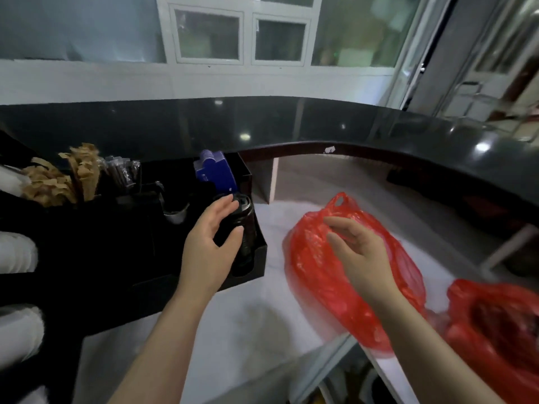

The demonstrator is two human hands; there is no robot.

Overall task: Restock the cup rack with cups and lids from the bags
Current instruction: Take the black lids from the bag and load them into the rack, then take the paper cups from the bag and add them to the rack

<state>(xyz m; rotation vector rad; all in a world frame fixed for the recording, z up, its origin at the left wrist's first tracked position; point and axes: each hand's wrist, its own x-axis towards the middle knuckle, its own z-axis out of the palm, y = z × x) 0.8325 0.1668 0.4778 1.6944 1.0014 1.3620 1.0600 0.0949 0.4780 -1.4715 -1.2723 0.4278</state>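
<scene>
A black cup rack [259, 255] stands on the white counter at the left. In its right-hand slot lies a stack of black lids [245, 228]. My left hand [210, 246] curls around that stack, thumb and fingers on either side of it. A red plastic bag [315, 258] lies on the counter to the right of the rack. My right hand [358, 252] hovers over it with the fingers pinching at the bag's top. A second red bag [495, 330], with something dark inside, sits at the lower right.
White cup stacks [17, 252] stick out at the far left. Brown paper items [58, 179], wrapped straws [122, 170] and a blue card stack [215, 170] fill the rack's back compartments. A raised dark counter ledge [379, 132] curves behind. The white counter's edge [388, 371] drops off at the lower right.
</scene>
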